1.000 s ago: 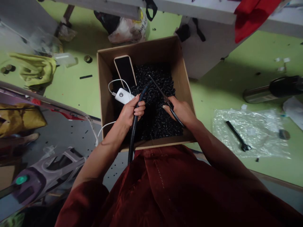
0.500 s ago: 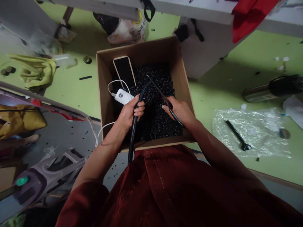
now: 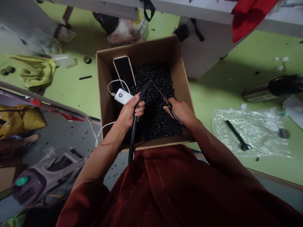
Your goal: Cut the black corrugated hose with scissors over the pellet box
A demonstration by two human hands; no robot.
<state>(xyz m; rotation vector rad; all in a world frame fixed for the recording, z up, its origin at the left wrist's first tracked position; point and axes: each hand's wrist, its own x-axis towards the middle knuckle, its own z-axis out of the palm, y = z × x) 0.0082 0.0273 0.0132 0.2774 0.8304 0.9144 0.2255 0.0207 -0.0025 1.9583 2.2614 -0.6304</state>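
Gripping a black ribbed tube (image 3: pixel 133 135) at 8 o'clock in the cardboard box (image 3: pixel 140 52), with the left hand's (image 3: pixel 133 110) fingers clamped around it; pointing the upper end to 1 o'clock, trailing the rest over the near rim at 7. Holding scissors (image 3: pixel 167 100) at 4 o'clock in the right hand (image 3: pixel 181 112), with fingers closed around the handles and blades towards 11, near the tube's tip; touching or just apart, impossible to tell. Judging by the heap of small black pieces (image 3: pixel 158 130), apparently with many cuts made; leaving at least the length in hand, with its far end out of sight.

Inside the box, besides the heap: a white power bank (image 3: pixel 122 96) at 9, a phone (image 3: pixel 124 70) at 11. Behind, at 11: a printed bag (image 3: pixel 127 31), with contents unclear. Outside at 4: clear plastic (image 3: pixel 270 121), with a black implement (image 3: pixel 237 134) on or in it; at 3, a steel flask (image 3: pixel 257 94).
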